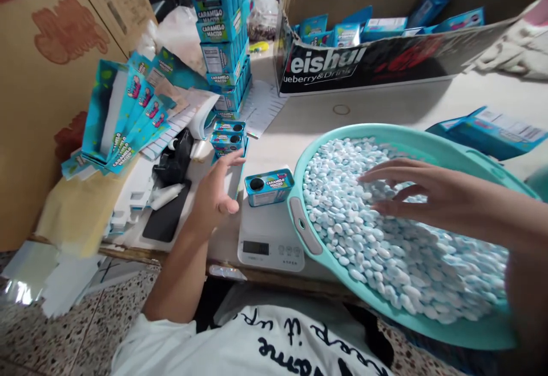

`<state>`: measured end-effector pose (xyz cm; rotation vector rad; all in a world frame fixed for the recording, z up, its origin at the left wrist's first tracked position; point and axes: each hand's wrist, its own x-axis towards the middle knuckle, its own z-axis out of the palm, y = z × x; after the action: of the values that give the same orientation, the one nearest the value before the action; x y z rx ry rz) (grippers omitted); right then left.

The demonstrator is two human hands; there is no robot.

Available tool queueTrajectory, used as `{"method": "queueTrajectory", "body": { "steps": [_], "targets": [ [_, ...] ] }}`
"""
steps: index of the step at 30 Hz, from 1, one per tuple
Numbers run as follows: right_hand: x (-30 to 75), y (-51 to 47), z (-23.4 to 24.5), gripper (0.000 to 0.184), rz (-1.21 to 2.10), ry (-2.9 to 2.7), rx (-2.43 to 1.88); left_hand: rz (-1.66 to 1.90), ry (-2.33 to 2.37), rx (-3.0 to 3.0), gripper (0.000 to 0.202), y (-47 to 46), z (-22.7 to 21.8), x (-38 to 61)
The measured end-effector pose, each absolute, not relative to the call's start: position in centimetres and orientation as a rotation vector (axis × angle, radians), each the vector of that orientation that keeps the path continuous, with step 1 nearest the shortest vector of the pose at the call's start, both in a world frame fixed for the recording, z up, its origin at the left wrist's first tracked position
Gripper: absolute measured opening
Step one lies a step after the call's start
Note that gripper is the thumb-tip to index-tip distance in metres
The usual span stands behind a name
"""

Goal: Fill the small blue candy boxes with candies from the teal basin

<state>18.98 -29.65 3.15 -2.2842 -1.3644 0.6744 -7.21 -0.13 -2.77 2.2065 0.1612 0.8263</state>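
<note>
My left hand (216, 190) is held above the table with thumb and fingers apart, holding nothing. Just past its fingertips are small blue candy boxes (228, 137) in a row. To its right, a blue box marked "Caramelo Macizo" (269, 186) lies on a white digital scale (271, 245); the digits on its display are too faint to read. My right hand (413, 188) reaches into a turquoise basin (317, 142). Its fingertips are at the surface of the pale blue and white candies (381, 256), thumb and fingers apart, with no candy visibly gripped.
Tall stacks of blue boxes (220, 39) rise at the back. Behind the basin stands an open black carton (363, 62) holding blue packages. Flattened packaging (132, 119) and a dark phone-like slab (166, 213) lie left. A blue box (492, 130) sits right, beyond the basin.
</note>
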Motion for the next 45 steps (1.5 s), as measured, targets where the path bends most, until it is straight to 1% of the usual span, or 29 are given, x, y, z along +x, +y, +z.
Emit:
{"method": "queueTrajectory", "body": {
  "steps": [5,8,11,14,19,22,27,31,36,40,43,45],
  "targets": [
    [19.0,-29.1,3.2,0.044,0.604,-1.175,-2.420,1.045,0.338,2.209,0.105,0.2,-2.8,-7.3],
    [18.4,-28.7,4.0,0.038,0.574,-1.007,-2.564,1.123,0.377,2.180,0.099,0.3,-2.8,-7.2],
    [17.7,-28.5,5.0,0.036,0.527,-0.904,-2.616,1.175,0.408,2.145,0.092,0.4,-2.9,-7.1],
    [17.2,-28.5,5.4,0.036,0.384,-0.825,-2.612,1.184,0.407,2.132,0.088,0.5,-3.0,-6.9],
    [17.1,-29.1,4.5,0.044,-0.051,-0.881,-2.461,1.200,0.351,2.101,0.082,0.4,-2.9,-6.8],
    [17.1,-29.1,4.3,0.040,-0.170,-0.887,-2.422,1.204,0.359,2.084,0.081,0.4,-3.0,-6.7],
    [16.1,-28.2,5.4,0.033,-0.013,-0.741,-2.398,1.155,0.411,2.077,0.085,0.5,-3.0,-6.5],
    [14.9,-27.5,6.0,0.030,-0.037,-0.764,-2.406,1.107,0.410,2.079,0.087,0.3,-2.9,-6.2],
    [13.3,-25.8,7.2,0.034,-0.123,-0.945,-2.258,1.100,0.375,2.086,0.083,0.1,-2.7,-5.7],
    [12.3,-22.4,8.8,0.033,0.064,-1.169,-2.129,1.053,0.386,2.083,0.083,-0.2,-2.7,-5.7],
    [11.9,-19.0,9.7,0.030,0.240,-1.504,-2.047,1.002,0.327,2.040,0.081,-0.3,-2.8,-5.8],
    [11.6,-16.9,9.8,0.025,0.338,-1.723,-2.003,0.983,0.264,2.008,0.084,-0.3,-3.0,-5.9]
  ]
}}
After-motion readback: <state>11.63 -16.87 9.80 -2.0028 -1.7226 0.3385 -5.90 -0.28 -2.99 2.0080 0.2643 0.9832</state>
